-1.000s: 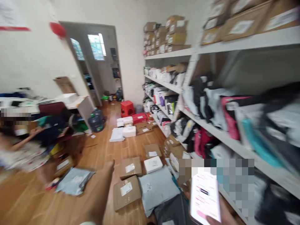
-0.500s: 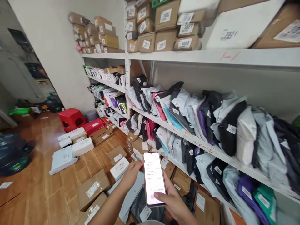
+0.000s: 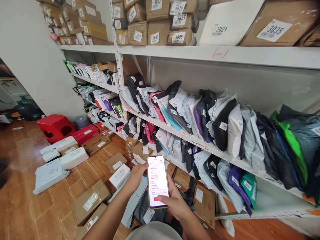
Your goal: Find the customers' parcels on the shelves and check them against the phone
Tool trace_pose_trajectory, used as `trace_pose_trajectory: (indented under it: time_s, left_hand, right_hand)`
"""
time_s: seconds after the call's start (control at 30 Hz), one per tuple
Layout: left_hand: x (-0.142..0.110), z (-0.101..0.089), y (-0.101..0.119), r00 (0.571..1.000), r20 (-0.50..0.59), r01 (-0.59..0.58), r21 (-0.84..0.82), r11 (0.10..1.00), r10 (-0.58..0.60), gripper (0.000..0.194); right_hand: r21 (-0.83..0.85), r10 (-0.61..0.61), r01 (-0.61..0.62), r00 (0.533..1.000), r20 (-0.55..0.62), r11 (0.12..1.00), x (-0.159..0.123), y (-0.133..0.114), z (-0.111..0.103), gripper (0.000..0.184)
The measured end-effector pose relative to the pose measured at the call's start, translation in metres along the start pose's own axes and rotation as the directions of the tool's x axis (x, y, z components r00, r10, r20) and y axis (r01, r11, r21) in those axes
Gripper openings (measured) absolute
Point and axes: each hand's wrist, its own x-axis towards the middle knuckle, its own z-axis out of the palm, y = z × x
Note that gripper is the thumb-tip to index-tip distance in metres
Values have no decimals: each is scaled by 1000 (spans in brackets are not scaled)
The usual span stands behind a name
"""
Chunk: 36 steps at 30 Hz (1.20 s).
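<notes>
A smartphone with a lit white screen is held upright in front of me. My right hand is wrapped round its right side, the thumb resting low on the screen by a red button. At the phone's upper left edge is my left hand, its fingers closed against the side and partly hidden behind. The screen shows a list with small lines of text, too small to read. Below the phone lies a dark plastic parcel, and a light grey parcel is beside it.
White shelves hold rows of labelled plastic mailer bags. Numbered cartons stand on the top board. Boxes and white packages lie on the wooden floor, near a red stool.
My view has turned right, so the shelves and floor parcels sit further left and more bags show at the right. The list on the phone screen looks different, and its button is now red.
</notes>
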Motion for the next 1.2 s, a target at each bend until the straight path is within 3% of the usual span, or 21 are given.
trace_pose_trajectory:
  time_s: [0.1, 0.23, 0.3, 0.43, 0.6, 0.67, 0.8, 0.97, 1.2]
  left_hand:
    - [-9, -2, -2, 991, 134, 14, -47, 999, -8, 37]
    - [-19, -4, -9, 972, 237, 28, -122, 992, 2, 70]
    - [-21, -4, -11, 979, 203, 25, -131, 991, 2, 68]
    - [-18, -2, -11, 997, 50, 64, -82, 995, -60, 41]
    - [-14, 2, -9, 986, -68, 145, -93, 985, -152, 62]
    - [-13, 2, -9, 987, -64, 142, -92, 986, -149, 59]
    - [-14, -1, -9, 994, 11, 107, -67, 992, -106, 35]
    - [-15, -4, -12, 994, 92, 59, -68, 996, -53, 32]
    - [-11, -2, -14, 991, 125, 62, -56, 996, -55, 34]
  right_hand:
    - [106, 29, -19, 996, -88, 994, 5, 3, 0, 66]
    - [146, 40, -25, 994, -97, 989, 12, 3, 2, 54]
    - [151, 44, -31, 996, -79, 988, 14, 2, 5, 53]
    - [168, 68, -59, 997, -48, 984, 14, 0, 12, 54]
    - [170, 108, -95, 991, -73, 981, 15, 1, 15, 62]
    - [167, 115, -99, 989, -88, 981, 16, 2, 15, 65]
    - [125, 65, -49, 990, -124, 991, 16, 4, 10, 59]
    - [99, 56, -42, 988, -141, 994, 16, 5, 5, 59]
    - [108, 66, -51, 986, -150, 993, 16, 6, -1, 61]
